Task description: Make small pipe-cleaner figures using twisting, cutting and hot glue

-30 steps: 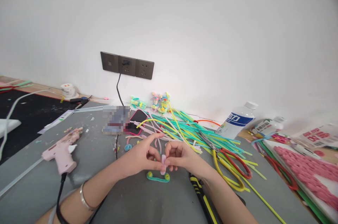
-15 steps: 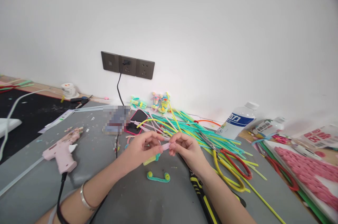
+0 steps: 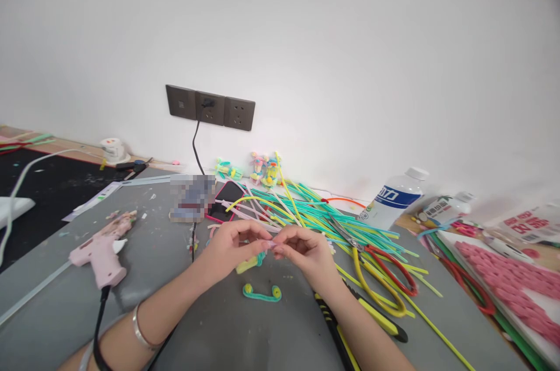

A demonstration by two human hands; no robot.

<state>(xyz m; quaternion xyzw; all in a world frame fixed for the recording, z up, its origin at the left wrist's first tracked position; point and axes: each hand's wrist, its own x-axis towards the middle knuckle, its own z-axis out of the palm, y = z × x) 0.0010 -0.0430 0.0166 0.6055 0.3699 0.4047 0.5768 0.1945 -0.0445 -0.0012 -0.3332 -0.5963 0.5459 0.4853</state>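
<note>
"With the wall [image 3: 350, 38] at twelve o'clock, what's in the grip?"

"A small pink piece [image 3: 270, 244], up over the counter [image 3: 219, 330]. The left hand [image 3: 234, 249] pinches it from nine o'clock, the right hand [image 3: 307, 251] from three, fingertips of both closed on it."

"Its long axis?"

"Seems to run nine to three, but the fingers hide most of it, so I can't be sure."

"And the other bits close by?"

"The teal strip [image 3: 262, 298] lies at six o'clock from the pinch, lengthwise nine to three, a yellow coil at each end. Neither hand is clearly nearer. The yellow-and-teal piece [image 3: 247, 266] sits between seven and eight, partly hidden by the left hand, so the left is nearer to that."
</note>
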